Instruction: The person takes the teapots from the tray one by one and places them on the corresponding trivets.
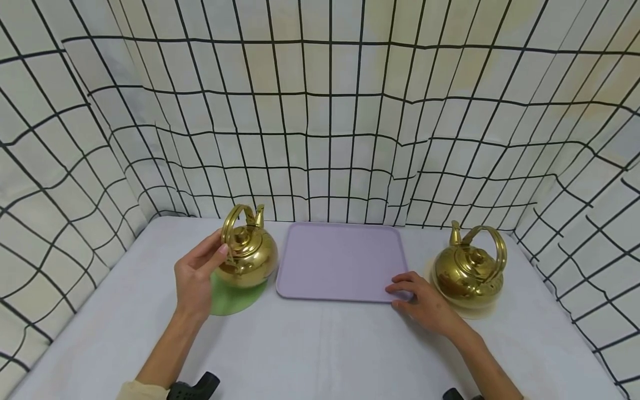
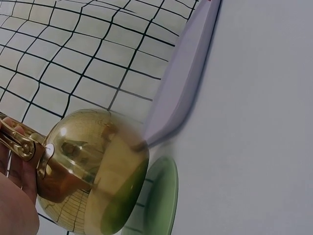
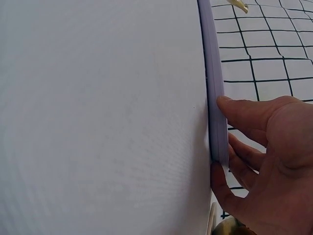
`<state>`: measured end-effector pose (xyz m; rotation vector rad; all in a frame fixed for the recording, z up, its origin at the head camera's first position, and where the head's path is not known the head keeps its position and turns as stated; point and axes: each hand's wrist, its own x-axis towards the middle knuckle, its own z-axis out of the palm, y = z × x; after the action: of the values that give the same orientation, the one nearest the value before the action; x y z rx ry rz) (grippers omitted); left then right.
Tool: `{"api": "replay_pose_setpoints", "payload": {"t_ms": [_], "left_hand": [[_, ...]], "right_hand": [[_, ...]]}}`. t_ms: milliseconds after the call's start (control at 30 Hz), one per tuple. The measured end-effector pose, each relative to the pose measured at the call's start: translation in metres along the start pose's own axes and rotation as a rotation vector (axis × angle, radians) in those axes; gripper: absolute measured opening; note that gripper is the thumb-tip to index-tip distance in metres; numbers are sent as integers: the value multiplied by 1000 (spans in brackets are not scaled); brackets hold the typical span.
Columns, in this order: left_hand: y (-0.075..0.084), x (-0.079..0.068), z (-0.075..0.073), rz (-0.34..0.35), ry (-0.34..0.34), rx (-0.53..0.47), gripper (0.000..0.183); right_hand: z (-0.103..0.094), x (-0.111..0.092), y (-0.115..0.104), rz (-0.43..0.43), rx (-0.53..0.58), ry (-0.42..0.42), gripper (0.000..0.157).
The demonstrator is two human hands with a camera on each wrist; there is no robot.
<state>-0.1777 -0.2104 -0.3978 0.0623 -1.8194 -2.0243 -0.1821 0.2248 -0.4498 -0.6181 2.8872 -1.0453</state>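
Observation:
My left hand (image 1: 196,272) grips the arched handle of a shiny brass kettle (image 1: 247,256), fingers and thumb around it. The kettle hangs just over a round green plate (image 1: 232,300), its spout pointing away. In the left wrist view, the kettle (image 2: 73,152) is tilted and its bottom stands apart from the plate (image 2: 168,196). A lilac rectangular tray (image 1: 342,261) lies between the two kettles. At its near right corner, my right hand (image 1: 427,305) holds the rim; in the right wrist view, the thumb is against the tray's edge (image 3: 213,63) and the other fingers bend about the corner.
A second brass kettle (image 1: 470,275) stands on a round cream plate (image 1: 482,314) at the right, spout to the back left. White cloth covers the table (image 1: 320,350). Walls of white cloth with a black grid (image 1: 320,111) rise behind and at both sides.

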Motion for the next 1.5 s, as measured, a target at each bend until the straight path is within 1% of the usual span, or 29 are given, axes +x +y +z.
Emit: {"api": "replay_pose_setpoints", "payload": {"t_ms": [333, 567, 767, 933, 1167, 1500], "left_hand": [[2, -4, -5, 20, 38, -20, 36], [2, -7, -10, 14, 68, -31, 37], [2, -10, -15, 18, 99, -56, 36], [1, -12, -19, 18, 109, -76, 36], [0, -13, -21, 19, 116, -103, 35], [0, -16, -21, 19, 126, -88, 34]], "right_hand": [[-1, 0, 0, 15, -9, -8, 25], [1, 0, 1, -11, -3, 7, 23], [3, 1, 0, 9, 14, -3, 24], [2, 0, 0, 21, 7, -10, 25], [3, 0, -1, 18, -1, 0, 25], [1, 0, -1, 13, -4, -2, 25]]}}
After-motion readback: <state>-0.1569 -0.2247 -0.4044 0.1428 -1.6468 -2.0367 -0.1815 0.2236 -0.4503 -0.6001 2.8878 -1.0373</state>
